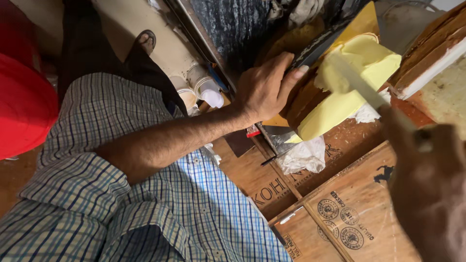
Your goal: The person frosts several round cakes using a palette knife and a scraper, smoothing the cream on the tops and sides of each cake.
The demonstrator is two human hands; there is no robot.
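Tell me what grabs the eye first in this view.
The big pale-yellow block at upper right stands out, with a long blade laid across it, held by the blurred right hand at lower right. The left hand reaches in from the centre and steadies the block's dark end. Printed plywood boards lie below, and a red tub sits at the left edge.

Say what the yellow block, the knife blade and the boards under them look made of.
Yellow block: likely butter, soft, matte, smeared where cut. Knife blade: probably metal, coated in yellow smear. Boards: plywood, unfinished, grain and ink stamps showing. Left hand steadies the block; right hand holds the knife.
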